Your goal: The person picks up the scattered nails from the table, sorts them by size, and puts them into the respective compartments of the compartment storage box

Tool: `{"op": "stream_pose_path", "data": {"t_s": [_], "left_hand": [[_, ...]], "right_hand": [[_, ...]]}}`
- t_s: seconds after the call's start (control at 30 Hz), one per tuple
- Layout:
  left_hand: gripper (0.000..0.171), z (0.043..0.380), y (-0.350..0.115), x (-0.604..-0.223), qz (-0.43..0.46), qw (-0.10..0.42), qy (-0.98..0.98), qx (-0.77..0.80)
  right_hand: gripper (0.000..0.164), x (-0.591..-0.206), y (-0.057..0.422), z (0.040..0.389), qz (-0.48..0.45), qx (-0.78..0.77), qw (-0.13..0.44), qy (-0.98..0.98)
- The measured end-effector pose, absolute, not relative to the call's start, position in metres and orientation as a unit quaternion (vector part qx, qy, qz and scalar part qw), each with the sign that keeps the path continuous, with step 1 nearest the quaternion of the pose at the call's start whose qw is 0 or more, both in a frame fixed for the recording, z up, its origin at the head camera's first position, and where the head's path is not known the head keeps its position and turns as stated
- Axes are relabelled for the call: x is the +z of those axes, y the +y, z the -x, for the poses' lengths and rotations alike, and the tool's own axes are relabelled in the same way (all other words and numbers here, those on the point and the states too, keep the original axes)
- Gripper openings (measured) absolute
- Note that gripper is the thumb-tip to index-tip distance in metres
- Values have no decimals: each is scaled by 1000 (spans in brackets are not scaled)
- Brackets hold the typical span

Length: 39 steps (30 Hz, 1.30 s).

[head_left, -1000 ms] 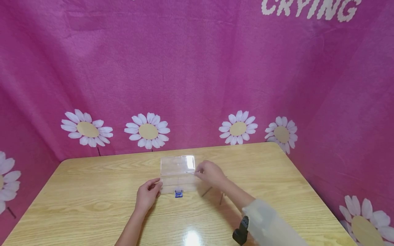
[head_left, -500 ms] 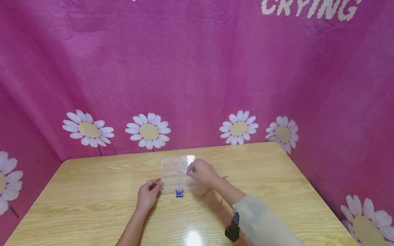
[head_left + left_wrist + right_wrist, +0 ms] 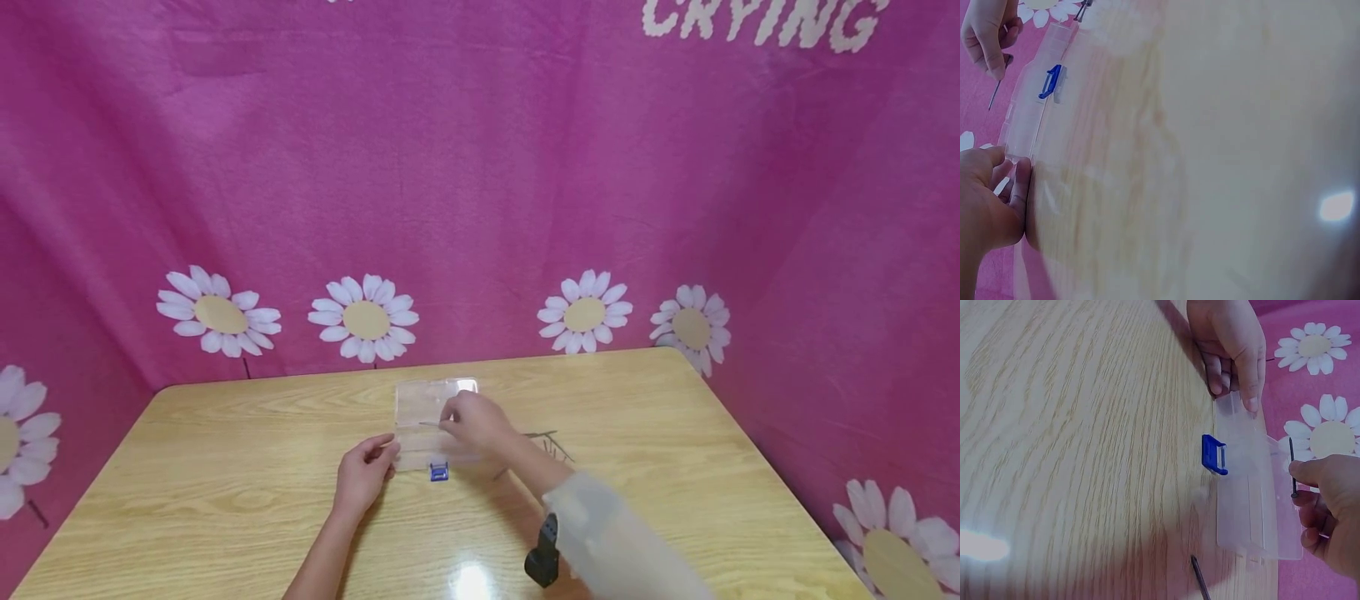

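One dark nail [image 3: 1292, 455] is pinched in the right grip [image 3: 474, 418], which has moved leftward since a second ago; beneath it lies the clear box [image 3: 415, 406], its left end held by the left grip [image 3: 360, 477] as before.

Head view forward and down, wrist views nearer, facing across from opposite sides, clear box [image 3: 1242, 503] shared
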State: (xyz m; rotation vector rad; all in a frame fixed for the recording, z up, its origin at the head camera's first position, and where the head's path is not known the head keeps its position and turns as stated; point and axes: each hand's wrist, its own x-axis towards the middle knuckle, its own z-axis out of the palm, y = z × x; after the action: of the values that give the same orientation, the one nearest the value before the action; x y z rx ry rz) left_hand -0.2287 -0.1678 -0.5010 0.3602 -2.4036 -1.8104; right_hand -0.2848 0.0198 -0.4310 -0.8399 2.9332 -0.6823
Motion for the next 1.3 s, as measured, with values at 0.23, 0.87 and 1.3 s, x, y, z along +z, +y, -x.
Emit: {"op": "stream_pose_path", "data": {"t_s": [0.23, 0.87, 1.3], "left_hand": [[33, 228, -166, -502, -120, 55, -787, -603], [32, 227, -166, -502, -115, 60, -793, -595], [32, 228, -166, -502, -117, 64, -794, -593]], "right_hand": [[13, -433, 10, 286, 258, -209, 21, 943], [10, -445, -10, 283, 235, -173, 23, 956], [10, -450, -16, 288, 242, -155, 23, 957]]}}
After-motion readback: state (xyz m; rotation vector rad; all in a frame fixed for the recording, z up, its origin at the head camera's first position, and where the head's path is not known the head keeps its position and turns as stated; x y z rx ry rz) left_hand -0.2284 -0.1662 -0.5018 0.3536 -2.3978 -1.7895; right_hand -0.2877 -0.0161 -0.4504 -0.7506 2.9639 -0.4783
